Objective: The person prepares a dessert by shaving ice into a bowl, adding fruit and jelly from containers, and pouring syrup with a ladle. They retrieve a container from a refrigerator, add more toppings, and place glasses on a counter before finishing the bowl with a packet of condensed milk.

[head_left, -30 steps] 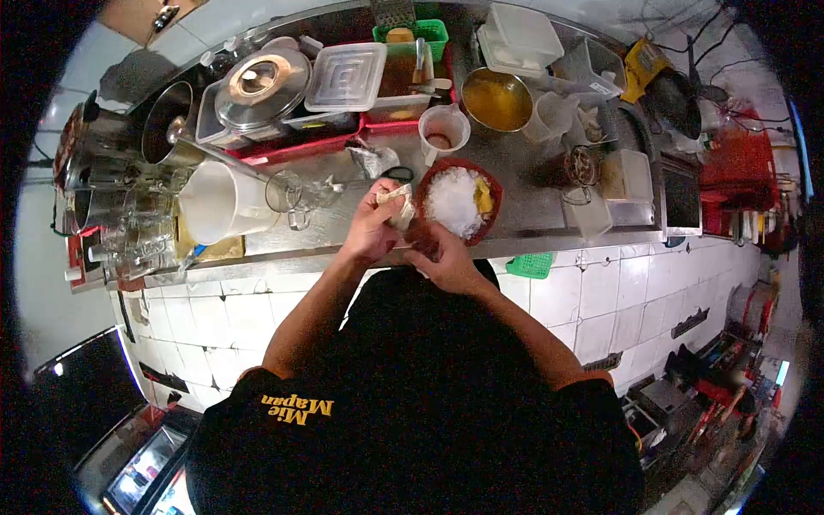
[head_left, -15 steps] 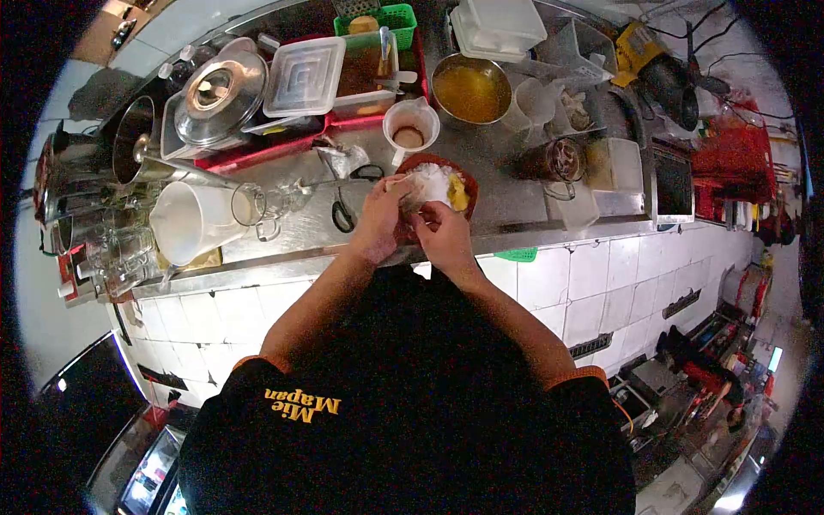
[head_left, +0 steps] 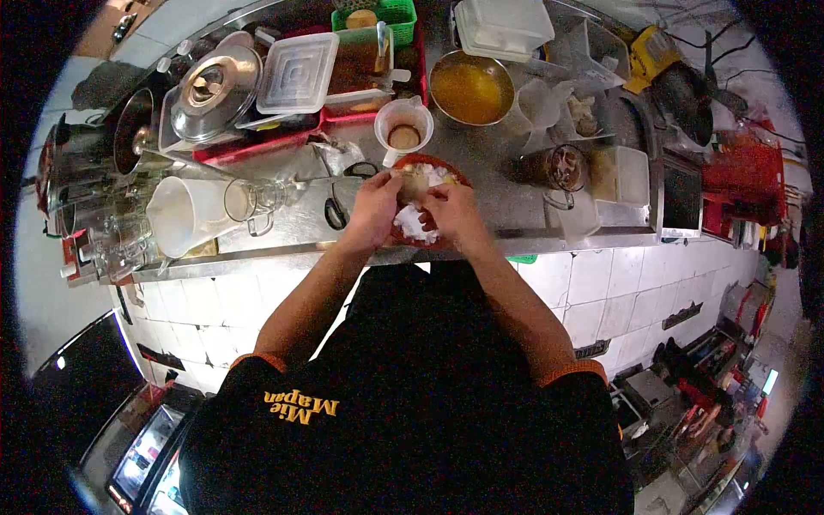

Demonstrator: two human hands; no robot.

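A reddish-brown bowl (head_left: 455,174) stands near the counter's front edge, with crumpled white pieces (head_left: 412,225) in it. Over the bowl, my left hand (head_left: 374,211) pinches one side of a small, translucent beige packet (head_left: 414,186). Fingers of my right hand (head_left: 455,215) are closed at the packet's other side, and part of it is hidden behind them. Just beyond the bowl is a white measuring jug (head_left: 403,126) with brown residue at its bottom. Black-handled scissors (head_left: 336,213) lie to the left of my left hand.
A metal bowl of yellow liquid (head_left: 472,90) sits behind on the right. Glass mugs (head_left: 564,167) and clear containers (head_left: 620,175) stand to the right. On the left are a large white pitcher (head_left: 180,219) and a lidded pot (head_left: 216,90). Another person (head_left: 699,386) appears far off, lower right.
The yellow item seen at the bowl's right is now mostly out of sight. My right hand has moved slightly up and right, and white pieces now show below the hands.
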